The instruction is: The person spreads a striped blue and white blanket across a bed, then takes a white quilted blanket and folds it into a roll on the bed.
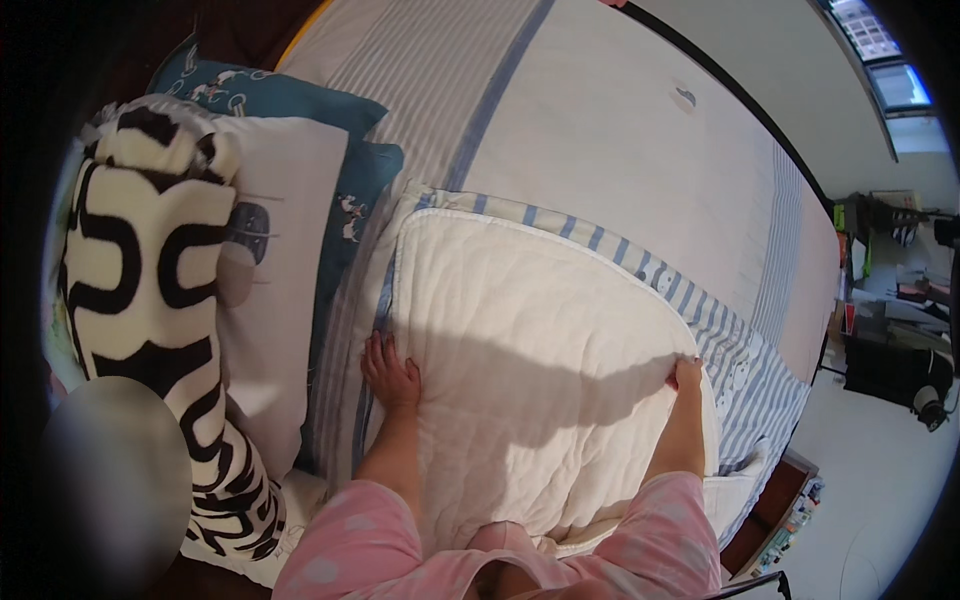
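Note:
A cream quilted pad with piped, rounded corners lies spread on the bed before me. My left hand rests palm down at its left edge, fingers apart, partly on the blue-striped cloth beside it. At the pad's right edge, my right hand pinches the border between thumb and fingers. Beneath the pad, a blue-and-white striped cloth with small printed figures shows along the far and right sides. Wrinkles run through the pad nearer my body, and a shadow falls across its middle.
White bedding with blue-grey stripes covers the bed. On the left lie a rolled black-and-cream plush blanket, a white pillow and a teal pillow. A wooden cabinet and a cluttered desk stand to the right.

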A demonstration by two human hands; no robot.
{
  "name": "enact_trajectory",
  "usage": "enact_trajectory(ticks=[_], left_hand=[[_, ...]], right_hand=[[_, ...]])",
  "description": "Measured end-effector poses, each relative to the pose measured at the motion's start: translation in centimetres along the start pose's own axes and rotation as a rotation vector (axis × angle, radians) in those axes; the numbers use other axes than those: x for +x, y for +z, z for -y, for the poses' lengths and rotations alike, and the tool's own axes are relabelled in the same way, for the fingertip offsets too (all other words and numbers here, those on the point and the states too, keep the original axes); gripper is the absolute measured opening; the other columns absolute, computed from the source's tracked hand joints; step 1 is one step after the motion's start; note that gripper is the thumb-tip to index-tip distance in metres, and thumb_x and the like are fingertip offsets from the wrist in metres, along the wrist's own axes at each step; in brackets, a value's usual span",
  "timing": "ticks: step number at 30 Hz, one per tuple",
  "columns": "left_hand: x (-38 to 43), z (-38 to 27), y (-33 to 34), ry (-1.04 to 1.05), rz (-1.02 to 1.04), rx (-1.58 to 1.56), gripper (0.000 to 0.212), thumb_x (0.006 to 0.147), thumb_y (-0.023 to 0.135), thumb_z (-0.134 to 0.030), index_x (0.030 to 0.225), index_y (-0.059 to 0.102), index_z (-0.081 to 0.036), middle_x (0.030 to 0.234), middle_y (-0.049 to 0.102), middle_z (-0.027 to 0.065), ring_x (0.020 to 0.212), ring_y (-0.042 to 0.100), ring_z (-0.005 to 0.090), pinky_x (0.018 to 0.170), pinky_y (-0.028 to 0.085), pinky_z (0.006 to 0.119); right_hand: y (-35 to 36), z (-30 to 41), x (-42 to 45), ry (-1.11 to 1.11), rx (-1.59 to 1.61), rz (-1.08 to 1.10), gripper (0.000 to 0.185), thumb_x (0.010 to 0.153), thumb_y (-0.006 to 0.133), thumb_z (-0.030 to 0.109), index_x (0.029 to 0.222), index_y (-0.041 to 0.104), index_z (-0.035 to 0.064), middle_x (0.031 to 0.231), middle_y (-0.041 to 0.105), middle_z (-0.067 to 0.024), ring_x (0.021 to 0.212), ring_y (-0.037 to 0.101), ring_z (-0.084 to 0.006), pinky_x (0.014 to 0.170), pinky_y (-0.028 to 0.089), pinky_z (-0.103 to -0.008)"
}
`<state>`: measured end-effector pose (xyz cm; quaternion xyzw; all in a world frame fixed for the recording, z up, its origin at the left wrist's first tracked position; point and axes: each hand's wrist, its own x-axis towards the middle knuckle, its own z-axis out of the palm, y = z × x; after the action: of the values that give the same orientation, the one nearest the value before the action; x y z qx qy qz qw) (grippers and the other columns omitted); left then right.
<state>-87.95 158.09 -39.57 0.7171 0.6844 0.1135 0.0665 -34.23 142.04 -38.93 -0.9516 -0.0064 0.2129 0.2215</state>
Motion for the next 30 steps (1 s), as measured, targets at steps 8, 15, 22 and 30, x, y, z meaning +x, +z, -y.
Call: enact_trajectory(ticks=[8, 15, 22, 30], left_hand=[[0.0, -0.5, 1.0, 0.049, 0.022, 0.028, 0.054, 0.072, 0.054, -0.013, 0.123, 0.039, -0.005, 0.134, 0.031, 0.0143, 0.125, 0.026, 0.0321, 0.102, 0.020, 0.047], [0.0, -0.8, 1.0, 0.049, -0.001, 0.015, 0.053, 0.073, 0.053, -0.012, 0.124, 0.037, -0.005, 0.135, 0.030, 0.0149, 0.125, 0.025, 0.0324, 0.102, 0.019, 0.048], [-0.3, -2.4, 1.1, 0.031, 0.073, 0.011, 0.051, 0.075, 0.050, -0.011, 0.124, 0.037, -0.005, 0.135, 0.030, 0.0156, 0.125, 0.025, 0.0333, 0.102, 0.018, 0.049], [-0.5, -1.7, 2.0, 0.047, 0.009, 0.055, 0.050, 0.076, 0.049, -0.012, 0.124, 0.038, -0.005, 0.134, 0.030, 0.0164, 0.124, 0.026, 0.0339, 0.103, 0.018, 0.049]], right_hand=[[-0.3, -2.7, 3.5, -0.305, -0.140, -0.272, 0.036, 0.077, 0.048, 0.009, 0.110, 0.034, 0.0054, 0.062, 0.053, -0.0145, 0.041, 0.050, -0.0245, 0.031, 0.036, -0.0370], [-3.4, 0.4, 2.2, 0.233, 0.139, 0.183, 0.051, 0.072, 0.050, 0.003, 0.120, 0.030, 0.0032, 0.057, 0.053, -0.0157, 0.036, 0.051, -0.0252, 0.028, 0.040, -0.0376], [-6.9, -0.3, 8.6, -0.050, 0.531, -0.183, 0.024, 0.081, 0.046, 0.020, 0.096, 0.047, 0.0021, 0.063, 0.057, -0.0131, 0.056, 0.056, -0.0241, 0.052, 0.044, -0.0371], [-0.8, 2.5, 9.3, -0.346, -0.116, -0.201, 0.031, 0.082, 0.047, 0.018, 0.109, 0.039, 0.0046, 0.082, 0.061, -0.0178, 0.076, 0.058, -0.0344, 0.068, 0.044, -0.0427]])
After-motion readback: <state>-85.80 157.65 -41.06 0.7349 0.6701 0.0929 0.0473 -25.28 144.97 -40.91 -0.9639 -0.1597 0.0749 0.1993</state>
